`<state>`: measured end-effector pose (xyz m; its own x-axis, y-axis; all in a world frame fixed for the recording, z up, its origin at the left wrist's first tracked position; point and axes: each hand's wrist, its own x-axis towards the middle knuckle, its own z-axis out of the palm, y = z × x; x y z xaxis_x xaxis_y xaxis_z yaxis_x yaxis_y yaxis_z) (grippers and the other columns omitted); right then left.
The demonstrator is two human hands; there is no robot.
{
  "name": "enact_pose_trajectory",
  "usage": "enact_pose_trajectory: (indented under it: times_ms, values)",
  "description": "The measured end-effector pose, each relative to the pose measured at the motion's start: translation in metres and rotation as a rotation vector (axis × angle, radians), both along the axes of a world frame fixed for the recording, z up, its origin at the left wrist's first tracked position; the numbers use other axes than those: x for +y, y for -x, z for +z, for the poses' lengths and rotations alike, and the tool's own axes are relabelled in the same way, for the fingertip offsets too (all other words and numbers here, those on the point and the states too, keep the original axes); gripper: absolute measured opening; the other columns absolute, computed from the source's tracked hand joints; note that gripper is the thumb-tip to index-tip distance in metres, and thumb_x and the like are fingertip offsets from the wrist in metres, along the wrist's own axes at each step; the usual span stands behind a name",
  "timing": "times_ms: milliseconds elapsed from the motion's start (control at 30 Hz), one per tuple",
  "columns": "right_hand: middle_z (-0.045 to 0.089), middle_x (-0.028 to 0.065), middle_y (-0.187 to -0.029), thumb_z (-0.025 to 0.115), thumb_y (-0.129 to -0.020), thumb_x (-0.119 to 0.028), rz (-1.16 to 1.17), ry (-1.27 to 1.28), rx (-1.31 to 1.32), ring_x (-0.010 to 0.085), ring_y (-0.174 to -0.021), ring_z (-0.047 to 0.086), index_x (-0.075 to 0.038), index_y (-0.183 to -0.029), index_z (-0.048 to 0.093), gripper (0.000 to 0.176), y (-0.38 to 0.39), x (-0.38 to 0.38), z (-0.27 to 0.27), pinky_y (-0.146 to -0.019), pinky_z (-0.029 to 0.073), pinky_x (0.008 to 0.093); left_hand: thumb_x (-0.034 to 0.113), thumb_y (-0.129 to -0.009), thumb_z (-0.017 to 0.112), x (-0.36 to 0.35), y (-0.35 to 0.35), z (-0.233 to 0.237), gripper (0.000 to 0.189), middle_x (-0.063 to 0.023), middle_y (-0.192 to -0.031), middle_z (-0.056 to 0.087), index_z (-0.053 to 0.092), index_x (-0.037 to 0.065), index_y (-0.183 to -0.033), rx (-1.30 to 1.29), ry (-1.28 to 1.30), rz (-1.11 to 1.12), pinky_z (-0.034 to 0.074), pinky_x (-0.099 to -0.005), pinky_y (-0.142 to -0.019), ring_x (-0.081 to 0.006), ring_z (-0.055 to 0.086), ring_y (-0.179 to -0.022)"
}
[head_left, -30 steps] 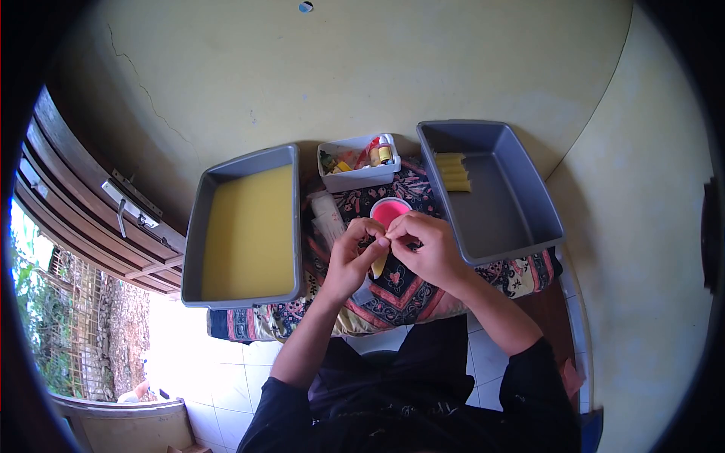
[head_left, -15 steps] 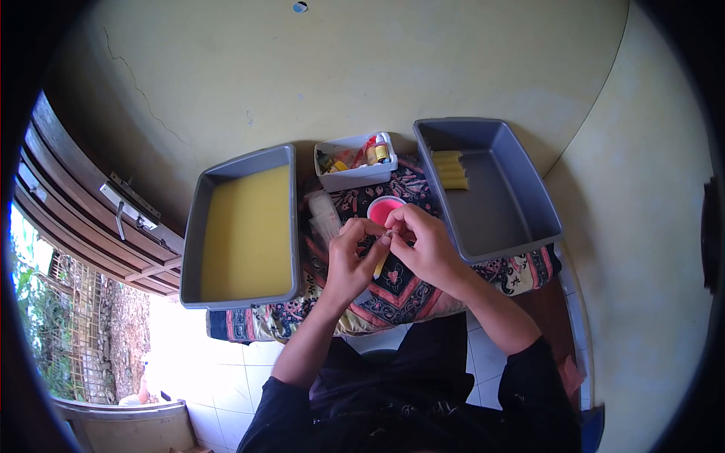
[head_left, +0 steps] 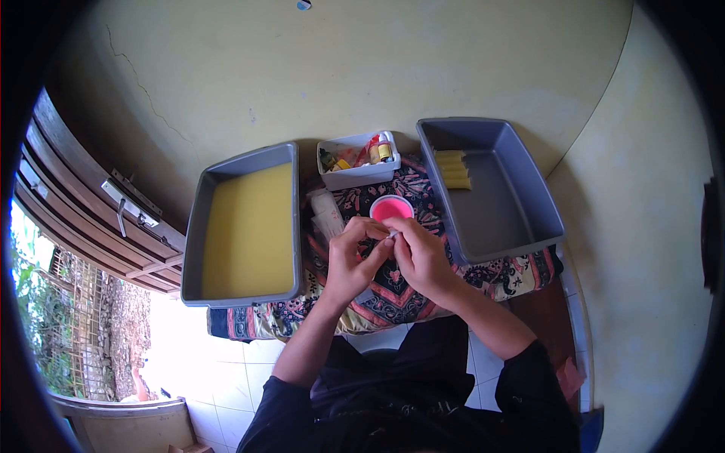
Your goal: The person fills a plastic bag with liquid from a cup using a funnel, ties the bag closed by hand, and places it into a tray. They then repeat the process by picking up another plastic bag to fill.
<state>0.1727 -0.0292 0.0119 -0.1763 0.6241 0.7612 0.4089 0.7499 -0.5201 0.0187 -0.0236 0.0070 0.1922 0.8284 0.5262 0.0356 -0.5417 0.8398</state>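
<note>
My left hand (head_left: 351, 260) and my right hand (head_left: 423, 260) meet fingertip to fingertip over the cloth. Both are closed in a pinch on the whitish end of a thin plastic tube (head_left: 392, 235); its lower part is hidden by my hands. Just beyond my fingertips stands a white-rimmed round tub (head_left: 393, 208) with bright pink inside. Left of it lie flat clear plastic sleeves (head_left: 326, 215). Several yellow-filled tubes (head_left: 453, 170) rest side by side in the back left corner of the right grey tray (head_left: 502, 211).
On the left, a grey tray (head_left: 296, 226) holds yellow liquid. At the back is a white box (head_left: 359, 178) of small bottles and packets. A patterned cloth (head_left: 393, 306) covers the table. A wooden door (head_left: 98, 215) stands to the left, and a wall is behind.
My right hand's fingers have drawn in lower and closer to the left. The yellow part of the tube that showed below my hands is now out of sight.
</note>
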Motion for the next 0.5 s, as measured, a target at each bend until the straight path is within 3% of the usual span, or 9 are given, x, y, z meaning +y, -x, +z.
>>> enact_pose_trajectory:
  times_ms: [67,100,167,433,500]
  values:
    - [0.062,0.0142,-0.086,0.05,-0.088,0.005,0.177,0.254,-0.021,0.0248,-0.074,0.068,0.003,-0.112,0.056,0.025,-0.01,0.0,0.01,-0.065,0.054,0.0329,-0.002,-0.081,0.065,-0.002,0.001,0.002,0.011,-0.0102,-0.094,0.063,0.06,-0.003,-0.09,-0.125,0.091,-0.039,0.044,-0.0302,-0.084,-0.0169,0.058,-0.093]
    - [0.062,0.0142,-0.086,0.05,-0.088,0.005,0.175,0.253,-0.021,0.0248,-0.074,0.068,0.003,-0.112,0.056,0.025,-0.012,0.0,0.014,-0.065,0.054,0.0329,-0.002,-0.082,0.065,-0.002,0.002,0.003,0.01,-0.009,-0.093,0.064,0.06,-0.002,-0.09,-0.247,0.183,-0.079,0.046,-0.0285,-0.08,-0.015,0.059,-0.09]
    - [0.065,0.0104,-0.083,0.047,-0.091,0.005,0.472,0.551,0.309,0.0155,-0.07,0.068,0.004,-0.105,0.063,0.021,-0.015,0.003,0.019,-0.061,0.054,0.026,-0.001,-0.082,0.065,0.003,0.005,-0.001,0.011,-0.0082,-0.093,0.063,0.06,-0.002,-0.091,-0.239,0.162,-0.081,0.045,-0.0275,-0.081,-0.0137,0.058,-0.09]
    - [0.066,0.0094,-0.083,0.058,-0.09,0.001,0.289,0.381,0.101,0.0126,-0.068,0.067,0.004,-0.099,0.063,0.011,-0.015,0.007,0.022,-0.059,0.054,0.0239,-0.001,-0.083,0.066,-0.002,0.003,-0.001,0.011,-0.008,-0.093,0.063,0.059,-0.002,-0.091,-0.314,0.264,-0.124,0.045,-0.0263,-0.082,-0.0127,0.058,-0.09]
    - [0.066,0.0092,-0.084,0.059,-0.09,0.001,0.264,0.363,0.044,0.012,-0.068,0.067,0.005,-0.098,0.062,0.009,-0.015,0.006,0.021,-0.06,0.055,0.0236,0.001,-0.084,0.067,-0.005,0.0,-0.004,0.018,-0.0083,-0.094,0.063,0.06,-0.004,-0.1,-0.347,0.318,-0.113,0.047,-0.0282,-0.079,-0.0123,0.058,-0.09]
